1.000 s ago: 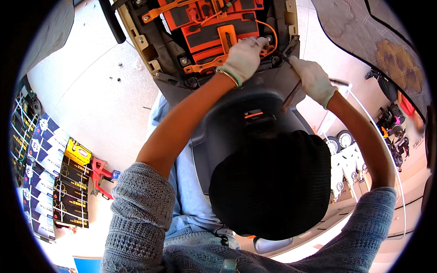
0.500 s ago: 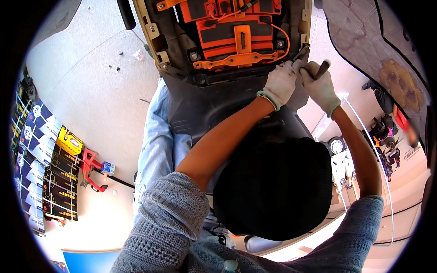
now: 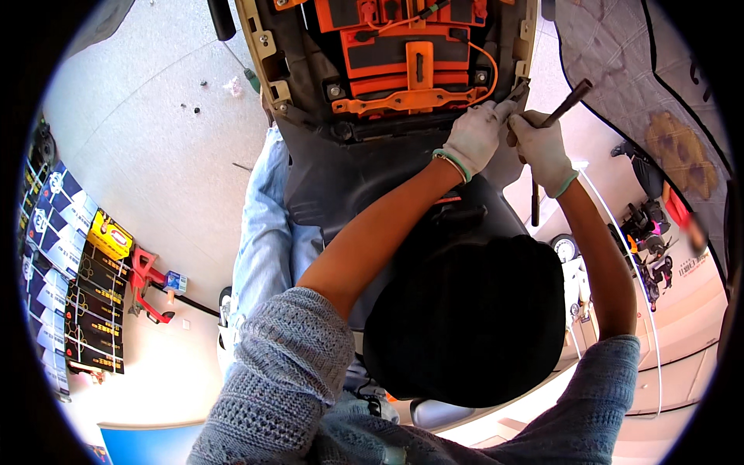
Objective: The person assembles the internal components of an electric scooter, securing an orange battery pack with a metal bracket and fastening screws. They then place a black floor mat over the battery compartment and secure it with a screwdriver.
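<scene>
Beyond one round black seat (image 3: pixel 465 318), two gloved hands met at the right edge of one dark panel (image 3: pixel 372 163) with orange fittings. The left hand (image 3: pixel 474 138) pinched that edge; the right hand (image 3: pixel 540 147) gripped one dark tool (image 3: pixel 566 102).

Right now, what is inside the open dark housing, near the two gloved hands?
Inside the housing sit orange parts and an orange wire. The left hand and right hand cover the housing's right corner.
</scene>
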Demonstrator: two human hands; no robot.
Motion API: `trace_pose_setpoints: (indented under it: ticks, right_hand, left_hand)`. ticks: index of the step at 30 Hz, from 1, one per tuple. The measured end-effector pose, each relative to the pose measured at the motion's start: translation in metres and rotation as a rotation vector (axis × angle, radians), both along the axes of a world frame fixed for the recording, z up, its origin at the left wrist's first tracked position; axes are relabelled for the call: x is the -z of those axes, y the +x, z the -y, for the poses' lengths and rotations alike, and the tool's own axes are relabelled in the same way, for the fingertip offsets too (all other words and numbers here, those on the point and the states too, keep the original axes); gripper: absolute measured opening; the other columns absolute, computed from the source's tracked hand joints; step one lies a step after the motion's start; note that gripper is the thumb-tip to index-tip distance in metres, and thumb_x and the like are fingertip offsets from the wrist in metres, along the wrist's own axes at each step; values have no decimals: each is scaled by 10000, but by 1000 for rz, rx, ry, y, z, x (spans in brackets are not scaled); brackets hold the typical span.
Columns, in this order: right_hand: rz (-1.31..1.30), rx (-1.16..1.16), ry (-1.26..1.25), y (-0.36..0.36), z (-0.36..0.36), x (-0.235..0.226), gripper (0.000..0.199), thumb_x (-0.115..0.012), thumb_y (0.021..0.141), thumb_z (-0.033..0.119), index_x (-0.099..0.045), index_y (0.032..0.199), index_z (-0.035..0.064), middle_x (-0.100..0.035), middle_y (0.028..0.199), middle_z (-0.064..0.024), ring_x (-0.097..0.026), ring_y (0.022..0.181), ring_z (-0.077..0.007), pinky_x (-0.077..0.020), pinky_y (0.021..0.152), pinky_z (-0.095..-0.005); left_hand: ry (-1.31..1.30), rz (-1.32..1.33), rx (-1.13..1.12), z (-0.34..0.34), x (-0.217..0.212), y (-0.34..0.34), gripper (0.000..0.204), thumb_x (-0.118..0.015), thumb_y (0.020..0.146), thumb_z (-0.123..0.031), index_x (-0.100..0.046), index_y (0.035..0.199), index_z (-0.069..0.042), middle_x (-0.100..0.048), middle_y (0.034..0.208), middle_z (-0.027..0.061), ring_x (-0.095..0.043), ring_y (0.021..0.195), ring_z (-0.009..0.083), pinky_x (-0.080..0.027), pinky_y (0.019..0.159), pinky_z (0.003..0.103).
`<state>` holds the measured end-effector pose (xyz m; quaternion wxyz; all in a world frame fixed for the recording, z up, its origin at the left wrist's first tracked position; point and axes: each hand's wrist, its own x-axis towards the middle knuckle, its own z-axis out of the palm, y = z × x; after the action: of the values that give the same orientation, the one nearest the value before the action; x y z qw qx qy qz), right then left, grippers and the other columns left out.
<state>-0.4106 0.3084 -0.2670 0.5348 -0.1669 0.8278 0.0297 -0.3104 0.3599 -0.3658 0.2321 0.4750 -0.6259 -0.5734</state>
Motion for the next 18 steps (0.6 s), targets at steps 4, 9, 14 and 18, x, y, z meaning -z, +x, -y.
trace_pose_setpoints:
  ticks: [4, 9, 14, 18]
  right_hand:
    - [-59, -115, 27, 0, 7, -8, 192, -527, 832, 155, -599, 773, -14, -545, 586, -41, -484, 487, -103, -375, 449, -243]
    - [121, -652, -118, -29, 13, -2, 129, -550, 815, 114, -541, 824, -14, -549, 634, -75, -519, 568, -159, -415, 536, -291]
    - [111, -1228, -150, -36, 13, 0, 191, -606, 704, 37, -494, 857, 10, -580, 776, -213, -547, 774, -407, -442, 670, -454]
    - [97, -1089, -244, -28, 15, -2, 122, -554, 730, 32, -531, 846, 1, -579, 747, -205, -550, 728, -395, -447, 637, -421]
  left_hand:
    - [113, 49, 46, 7, -5, -5, 309, -434, 862, -123, -538, 1151, -158, -568, 838, 127, -583, 727, 314, -492, 635, 395]
    - [119, 51, 55, 5, 0, -7, 287, -438, 866, -140, -549, 1128, -181, -563, 833, 123, -588, 715, 304, -493, 607, 401]
    - [74, 72, 80, 4, -5, -2, 337, -483, 836, -110, -519, 1168, -155, -556, 867, 111, -589, 718, 291, -495, 618, 391]
    - [64, 107, 89, 4, -8, 1, 388, -481, 834, -99, -486, 1217, -157, -546, 867, 113, -590, 721, 288, -504, 624, 388]
